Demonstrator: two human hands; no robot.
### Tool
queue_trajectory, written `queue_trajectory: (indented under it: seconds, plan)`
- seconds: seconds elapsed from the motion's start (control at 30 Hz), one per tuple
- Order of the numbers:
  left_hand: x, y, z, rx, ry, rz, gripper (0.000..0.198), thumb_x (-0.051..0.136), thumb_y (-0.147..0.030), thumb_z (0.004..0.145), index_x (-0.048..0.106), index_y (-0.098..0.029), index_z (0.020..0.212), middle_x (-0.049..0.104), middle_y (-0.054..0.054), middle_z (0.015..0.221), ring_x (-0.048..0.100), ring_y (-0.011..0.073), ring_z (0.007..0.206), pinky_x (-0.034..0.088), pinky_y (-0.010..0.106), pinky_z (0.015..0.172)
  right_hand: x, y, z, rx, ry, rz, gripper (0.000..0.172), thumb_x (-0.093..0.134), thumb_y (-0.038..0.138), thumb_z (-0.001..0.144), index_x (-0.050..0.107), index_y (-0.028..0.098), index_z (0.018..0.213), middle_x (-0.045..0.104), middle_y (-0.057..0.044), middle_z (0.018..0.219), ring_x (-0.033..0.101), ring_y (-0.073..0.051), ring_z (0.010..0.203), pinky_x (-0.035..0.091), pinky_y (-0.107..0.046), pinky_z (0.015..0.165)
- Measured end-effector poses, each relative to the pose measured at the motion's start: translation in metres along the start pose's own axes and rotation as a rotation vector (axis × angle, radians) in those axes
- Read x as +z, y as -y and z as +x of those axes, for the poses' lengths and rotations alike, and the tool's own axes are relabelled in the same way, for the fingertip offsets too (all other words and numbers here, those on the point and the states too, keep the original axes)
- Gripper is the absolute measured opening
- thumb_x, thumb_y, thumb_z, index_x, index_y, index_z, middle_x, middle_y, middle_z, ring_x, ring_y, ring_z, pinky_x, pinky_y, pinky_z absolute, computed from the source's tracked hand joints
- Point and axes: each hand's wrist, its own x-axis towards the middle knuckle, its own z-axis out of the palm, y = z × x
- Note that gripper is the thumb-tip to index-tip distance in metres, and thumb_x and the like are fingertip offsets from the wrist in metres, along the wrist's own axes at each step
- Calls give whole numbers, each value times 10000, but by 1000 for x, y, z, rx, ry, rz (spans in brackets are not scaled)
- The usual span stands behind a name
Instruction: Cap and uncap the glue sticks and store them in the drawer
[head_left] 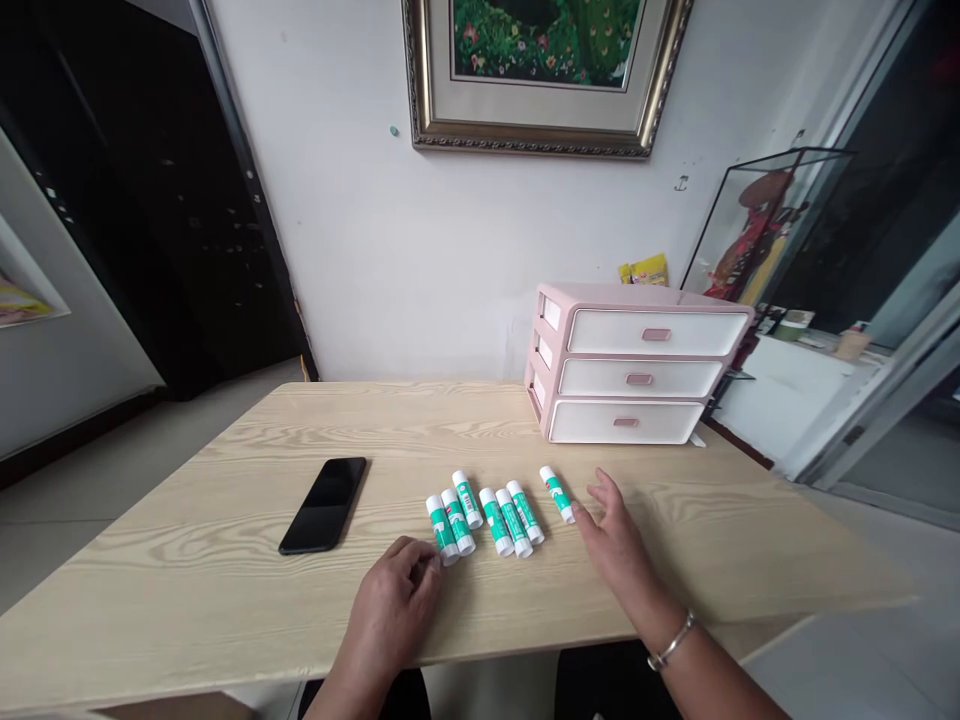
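Several green-and-white glue sticks [495, 518] lie side by side on a light wooden table [225, 560]. One more glue stick [557, 494] lies a little apart to the right. My left hand [394, 605] rests on the table, its curled fingertips touching the leftmost stick [441, 530]. My right hand [616, 540] lies flat with fingers stretched out, just right of the lone stick, holding nothing. A bracelet [671, 642] sits on my right wrist.
A black phone [324, 504] lies face up left of the sticks. A pink three-drawer organiser [637, 365] stands at the table's back right, all drawers closed. A framed picture [544, 70] hangs on the white wall behind. A glass case [757, 230] stands to the right.
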Motion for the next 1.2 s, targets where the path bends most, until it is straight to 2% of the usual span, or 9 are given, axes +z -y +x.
queue_trajectory:
  seconds: [0.13,0.27,0.43,0.7,0.97,1.2]
  plan:
    - [3,2,5,-77,-74,36,304,469,-416,946,710,-237,899,703,47,931,673,191,800,493,289,723,6,-5,-13,6,-58,84,721,530,555,871,419,155,1461,640,-157,1263,568,-319,1198,438,-456,1001]
    - [5,-2,10,-165,-95,148,340,492,-503,933,671,-221,1002,686,61,1012,667,197,816,490,306,740,5,3,-15,-8,-69,76,665,528,526,865,472,147,1408,669,-144,1192,567,-316,1163,435,-455,990]
    - [6,-8,12,-182,-93,217,364,500,-528,932,632,-209,1045,671,87,1080,664,224,946,476,307,779,3,8,-17,-34,-58,13,580,498,465,889,512,149,1375,685,-123,1167,579,-301,1111,431,-439,980]
    - [7,-16,14,-203,-74,299,411,504,-586,919,606,-209,1044,661,98,1108,660,259,968,441,331,783,5,5,-12,-20,-55,-45,550,489,464,887,561,143,1328,701,-123,1137,598,-300,1057,439,-424,940]
    - [5,-22,13,-222,-64,266,311,513,-478,928,594,-215,1074,658,97,1147,647,245,1034,427,319,815,4,-3,-12,-11,-68,-39,569,494,500,873,584,154,1316,707,-117,1138,612,-296,1065,440,-428,949]
    - [3,-26,18,-298,-75,266,286,524,-392,905,590,-224,1127,691,81,1089,663,230,960,420,301,754,3,-3,-10,-4,-58,22,548,521,497,869,574,179,1313,702,-113,1141,621,-299,1081,446,-424,948]
